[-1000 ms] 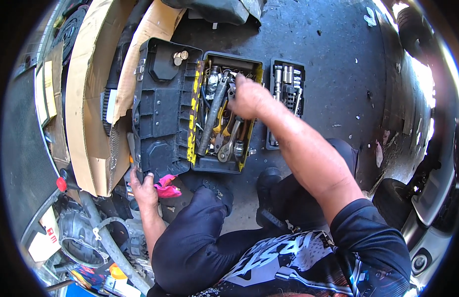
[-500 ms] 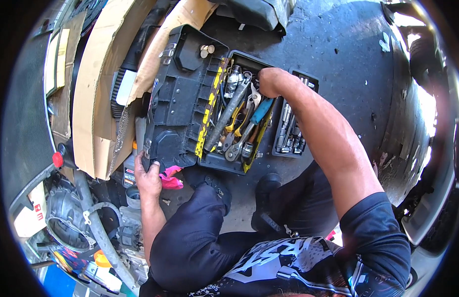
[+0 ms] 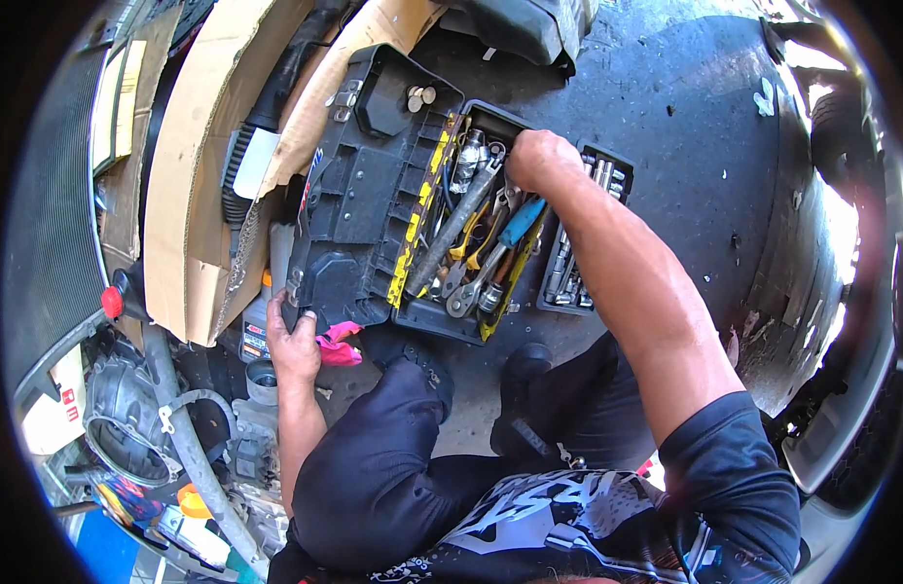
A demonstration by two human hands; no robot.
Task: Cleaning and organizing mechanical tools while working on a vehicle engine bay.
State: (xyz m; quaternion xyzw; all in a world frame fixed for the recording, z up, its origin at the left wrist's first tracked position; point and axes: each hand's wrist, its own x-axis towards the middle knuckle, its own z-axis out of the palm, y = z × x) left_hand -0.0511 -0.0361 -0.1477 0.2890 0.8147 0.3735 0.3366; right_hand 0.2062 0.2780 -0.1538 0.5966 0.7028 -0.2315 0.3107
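Observation:
A black toolbox [image 3: 442, 325] lies open on the floor, its lid [image 3: 346, 200] folded out to the left. My left hand [image 3: 294, 343] grips the lid's near left corner. Inside the box lie a ratchet [image 3: 463, 298], a blue-handled tool [image 3: 523, 222], yellow-handled pliers [image 3: 460, 244] and a long grey bar [image 3: 453, 226]. My right hand [image 3: 544, 160] is curled over the far right corner of the box, among the tools. Its fingertips point down and are hidden, so what they hold cannot be made out.
A socket set in a black tray [image 3: 568, 307] sits right of the toolbox. Tall cardboard [image 3: 184, 175] stands at the left, with a metal housing [image 3: 130, 428] and a pink cloth [image 3: 339, 345] nearer me. A tyre [image 3: 836, 141] is at the far right.
My right hand stays at the box's far right corner, shifting only slightly among the tools. My left hand keeps its grip on the lid. The view has shifted a little.

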